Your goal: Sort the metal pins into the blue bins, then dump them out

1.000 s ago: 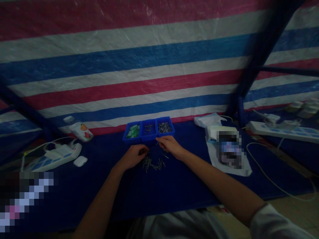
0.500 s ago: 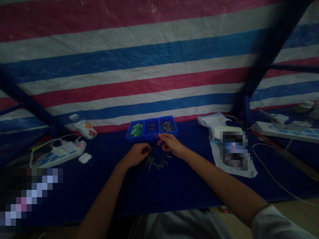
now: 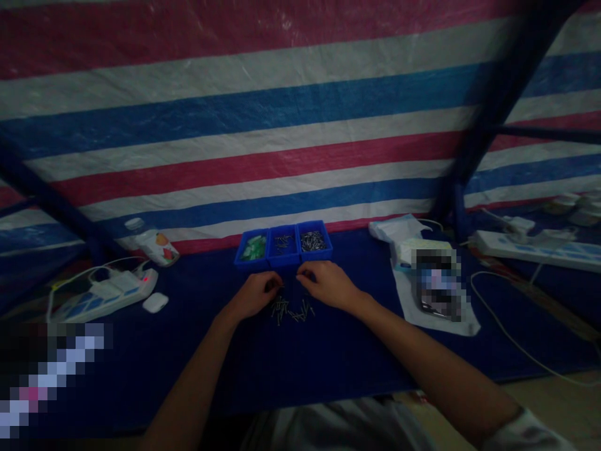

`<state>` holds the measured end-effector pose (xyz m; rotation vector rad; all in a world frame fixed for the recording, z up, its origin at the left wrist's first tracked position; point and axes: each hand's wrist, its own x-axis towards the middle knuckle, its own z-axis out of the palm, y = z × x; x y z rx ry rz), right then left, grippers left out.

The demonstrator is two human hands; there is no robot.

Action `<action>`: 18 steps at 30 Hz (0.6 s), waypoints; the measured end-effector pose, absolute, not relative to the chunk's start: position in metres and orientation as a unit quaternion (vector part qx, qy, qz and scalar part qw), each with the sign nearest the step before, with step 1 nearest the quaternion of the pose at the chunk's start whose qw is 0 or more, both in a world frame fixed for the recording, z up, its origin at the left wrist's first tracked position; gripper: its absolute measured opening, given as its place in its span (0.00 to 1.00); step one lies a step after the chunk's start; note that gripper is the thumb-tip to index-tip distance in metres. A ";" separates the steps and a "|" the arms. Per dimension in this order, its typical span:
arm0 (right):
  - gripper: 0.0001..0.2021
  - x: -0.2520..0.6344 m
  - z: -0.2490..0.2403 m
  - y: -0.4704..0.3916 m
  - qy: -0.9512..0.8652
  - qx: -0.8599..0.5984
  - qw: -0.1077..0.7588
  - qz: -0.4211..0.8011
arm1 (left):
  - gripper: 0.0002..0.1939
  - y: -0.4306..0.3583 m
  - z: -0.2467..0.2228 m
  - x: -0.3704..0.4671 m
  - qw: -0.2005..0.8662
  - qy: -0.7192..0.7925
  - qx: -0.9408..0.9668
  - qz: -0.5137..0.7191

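My left hand [image 3: 257, 293] is closed in a pinch just beside a small pile of thin metal pieces [image 3: 280, 305] that look like screws or nails. Whatever its fingertips hold is too small and dark to name. Across a narrow gap, my right hand [image 3: 328, 285] is also pinched, its fingertips turned towards the left hand; their contents are hidden. More of the thin pieces [image 3: 300, 312] lie loose below that hand. Behind the hands stand three joined blue boxes: one with green pieces [image 3: 254, 248], a middle one with several thin metal pieces [image 3: 283, 243], and one full of small shiny metal parts [image 3: 313, 241].
On the left are a power strip [image 3: 113, 294], a white case [image 3: 155, 303] and a bottle [image 3: 159, 247]. To the right, a blurred-out item [image 3: 439, 285] lies on white paper [image 3: 408, 307] by a packet [image 3: 399, 227]. A cable [image 3: 493, 326] and another power strip [image 3: 521, 250] lie beyond.
My right hand has come back from the front of the boxes, towards me. The thin piece that showed at its fingertips is out of sight. The left hand has hardly moved.
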<state>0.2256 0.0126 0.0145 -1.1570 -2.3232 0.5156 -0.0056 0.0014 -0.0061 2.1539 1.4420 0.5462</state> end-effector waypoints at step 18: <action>0.17 0.377 -0.002 -0.052 -0.748 -0.574 0.301 0.141 | 0.05 0.004 -0.015 -0.009 0.258 0.532 0.778 0.215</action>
